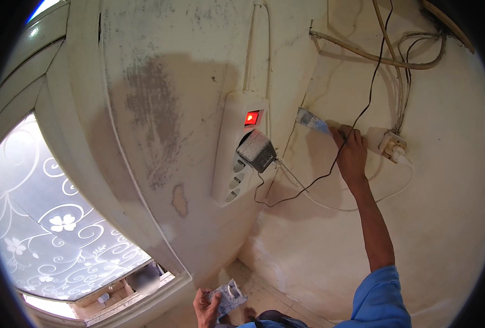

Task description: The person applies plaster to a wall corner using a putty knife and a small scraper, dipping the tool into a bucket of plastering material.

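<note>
My right hand [353, 147] is raised to the wall at the right, its fingers closed on a putty knife [312, 119]. The knife's whitish-smeared blade lies against the wall beside the inner corner. Low down near my body, my left hand [205, 307] grips a flat grey plate [230, 298] smeared with white paste. A thin black cable [369, 93] hangs in front of my right wrist. Just right of that hand is a wall socket [391, 146] with a white plug in it.
A white power strip [224, 180] with a lit red switch hangs on the left wall, holding a dusty black adapter [258, 152]. Several cables [384, 59] run along the upper right wall. At the left is a window with floral-patterned glass [62, 218]; tiled floor [248, 281] shows below.
</note>
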